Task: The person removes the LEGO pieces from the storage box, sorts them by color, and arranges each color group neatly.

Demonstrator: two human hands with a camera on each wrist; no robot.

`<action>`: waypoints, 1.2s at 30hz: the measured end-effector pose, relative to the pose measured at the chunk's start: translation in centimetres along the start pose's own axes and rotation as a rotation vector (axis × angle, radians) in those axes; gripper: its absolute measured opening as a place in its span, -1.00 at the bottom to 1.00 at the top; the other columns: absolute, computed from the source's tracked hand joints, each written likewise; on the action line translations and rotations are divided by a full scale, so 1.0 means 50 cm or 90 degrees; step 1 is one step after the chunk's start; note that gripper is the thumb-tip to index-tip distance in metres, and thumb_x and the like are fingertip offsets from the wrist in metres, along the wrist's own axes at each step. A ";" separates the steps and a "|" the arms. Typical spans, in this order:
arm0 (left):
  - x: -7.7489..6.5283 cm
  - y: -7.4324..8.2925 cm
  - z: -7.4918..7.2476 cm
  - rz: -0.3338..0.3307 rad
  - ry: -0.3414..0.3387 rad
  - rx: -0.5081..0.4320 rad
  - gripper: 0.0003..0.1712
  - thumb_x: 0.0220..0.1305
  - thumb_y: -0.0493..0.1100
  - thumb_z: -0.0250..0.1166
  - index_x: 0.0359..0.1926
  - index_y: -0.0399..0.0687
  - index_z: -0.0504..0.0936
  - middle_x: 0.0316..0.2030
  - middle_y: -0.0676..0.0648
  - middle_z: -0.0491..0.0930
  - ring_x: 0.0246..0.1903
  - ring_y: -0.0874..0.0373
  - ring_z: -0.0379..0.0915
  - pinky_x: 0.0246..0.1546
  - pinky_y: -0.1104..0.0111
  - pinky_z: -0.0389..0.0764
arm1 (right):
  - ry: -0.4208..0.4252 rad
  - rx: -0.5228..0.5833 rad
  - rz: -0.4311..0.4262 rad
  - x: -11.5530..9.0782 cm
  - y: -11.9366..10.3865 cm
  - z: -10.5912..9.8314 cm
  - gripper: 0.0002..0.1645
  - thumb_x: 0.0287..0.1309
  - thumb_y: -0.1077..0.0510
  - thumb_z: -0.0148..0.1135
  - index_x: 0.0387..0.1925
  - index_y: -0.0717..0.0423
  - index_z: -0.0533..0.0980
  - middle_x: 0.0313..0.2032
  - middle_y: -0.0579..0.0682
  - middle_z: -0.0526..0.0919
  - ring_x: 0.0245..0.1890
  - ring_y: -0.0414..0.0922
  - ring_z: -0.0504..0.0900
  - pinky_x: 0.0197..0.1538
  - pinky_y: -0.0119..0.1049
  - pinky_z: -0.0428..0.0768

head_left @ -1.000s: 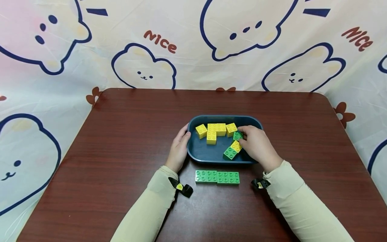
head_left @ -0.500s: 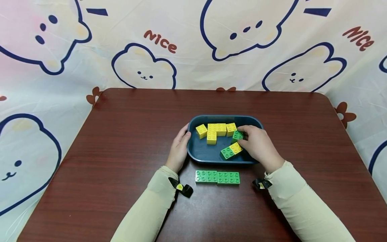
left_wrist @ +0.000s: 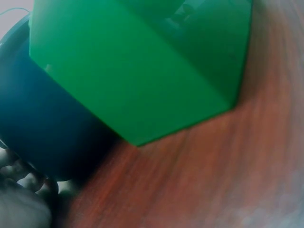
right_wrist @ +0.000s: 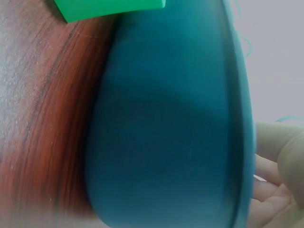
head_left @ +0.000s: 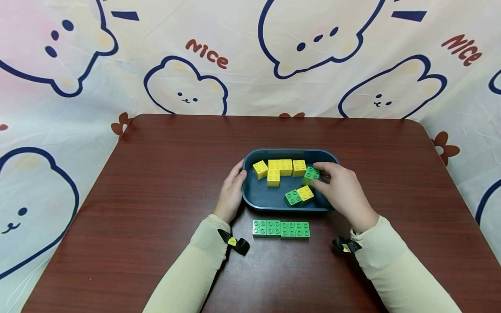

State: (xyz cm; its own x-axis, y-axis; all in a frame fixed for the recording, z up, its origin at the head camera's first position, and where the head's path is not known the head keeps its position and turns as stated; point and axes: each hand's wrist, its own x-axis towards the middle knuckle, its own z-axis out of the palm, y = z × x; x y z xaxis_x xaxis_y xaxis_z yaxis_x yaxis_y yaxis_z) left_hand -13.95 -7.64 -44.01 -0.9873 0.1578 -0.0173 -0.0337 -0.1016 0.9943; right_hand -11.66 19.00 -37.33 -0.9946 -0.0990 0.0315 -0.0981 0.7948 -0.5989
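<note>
In the head view, my left hand (head_left: pixel 232 193) holds the left end of a dark blue tray (head_left: pixel 270 208), with its thumb at the rim. My right hand (head_left: pixel 344 189) is over the tray's right side, pinching a green toy building brick (head_left: pixel 311 174) between thumb and fingers. Just below that brick, a green brick (head_left: pixel 292 198) and a yellow brick (head_left: pixel 305 193) lie side by side in the tray. Several more yellow bricks (head_left: pixel 280 167) stand toward its back and left. The right wrist view shows the tray's outer wall (right_wrist: pixel 166 123) with my fingers (right_wrist: pixel 268 197) beyond its rim.
On the brown table (head_left: pixel 164 174), a row of green bricks (head_left: pixel 281 229) lies in front of the tray, between my forearms. It looms large in the left wrist view as a green brick (left_wrist: pixel 133 80). A printed cloth (head_left: pixel 242 26) hangs behind the table.
My right hand has drawn slightly back to the right with the pinched green brick. The loose green and yellow pair has shifted a little left and down. My left hand stays put.
</note>
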 end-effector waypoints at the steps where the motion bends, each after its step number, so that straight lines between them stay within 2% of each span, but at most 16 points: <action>1: -0.003 0.006 0.001 0.000 0.000 0.001 -0.51 0.48 -0.13 -0.16 0.38 -0.01 0.17 0.34 0.04 0.16 0.32 0.20 0.06 0.28 0.19 0.15 | 0.005 0.003 -0.001 -0.003 0.000 -0.002 -0.48 0.11 0.13 0.29 0.12 0.14 0.47 0.03 0.10 0.54 -0.09 -0.01 0.59 -0.12 -0.06 0.58; 5: -0.012 0.024 0.007 0.001 0.001 0.001 -0.50 0.48 -0.14 -0.16 0.39 -0.04 0.17 0.34 0.02 0.16 0.32 0.19 0.06 0.29 0.18 0.13 | 0.023 0.015 -0.011 -0.015 -0.002 -0.013 -0.49 0.10 0.12 0.30 0.12 0.12 0.48 0.04 0.09 0.54 -0.06 0.01 0.58 -0.11 -0.04 0.57; 15: -0.012 0.027 0.008 0.000 0.003 0.006 -0.51 0.48 -0.15 -0.16 0.38 -0.03 0.18 0.35 0.03 0.16 0.32 0.22 0.04 0.29 0.20 0.12 | 0.056 0.002 -0.036 -0.061 -0.021 -0.036 -0.52 0.08 0.10 0.33 0.07 0.07 0.52 -0.01 0.05 0.57 -0.09 0.00 0.60 -0.16 -0.03 0.59; 22: -0.012 0.026 0.007 -0.007 0.002 0.005 -0.50 0.48 -0.14 -0.16 0.39 -0.01 0.17 0.35 0.04 0.15 0.32 0.20 0.04 0.29 0.20 0.13 | 0.081 0.009 -0.062 -0.102 -0.030 -0.048 -0.53 0.00 0.15 0.39 0.01 0.03 0.55 -0.09 -0.07 0.60 -0.18 -0.11 0.62 -0.23 -0.15 0.62; 30: -0.011 0.024 0.007 -0.001 -0.002 0.001 -0.50 0.48 -0.12 -0.15 0.39 -0.01 0.17 0.35 0.04 0.16 0.32 0.19 0.05 0.28 0.19 0.14 | 0.076 0.036 -0.077 -0.147 -0.022 -0.053 -0.53 -0.06 0.20 0.42 -0.02 0.02 0.57 -0.12 -0.15 0.60 -0.20 -0.20 0.64 -0.23 -0.33 0.61; 36: -0.012 0.025 0.007 -0.004 0.003 0.000 -0.50 0.48 -0.11 -0.14 0.38 -0.01 0.18 0.34 0.06 0.17 0.32 0.21 0.06 0.28 0.20 0.14 | 0.054 0.042 -0.079 -0.174 -0.013 -0.052 -0.52 -0.08 0.20 0.44 -0.03 -0.07 0.57 -0.12 -0.22 0.59 -0.20 -0.26 0.63 -0.22 -0.34 0.61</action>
State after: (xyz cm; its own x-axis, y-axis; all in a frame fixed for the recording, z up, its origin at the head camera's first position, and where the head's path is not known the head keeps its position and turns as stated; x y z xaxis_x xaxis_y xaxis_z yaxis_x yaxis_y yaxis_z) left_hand -13.34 -7.50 -42.72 -0.9877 0.1545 -0.0243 -0.0401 -0.0999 0.9942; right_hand -3.04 20.89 -35.16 -0.9746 -0.1404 0.1742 -0.2203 0.7378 -0.6380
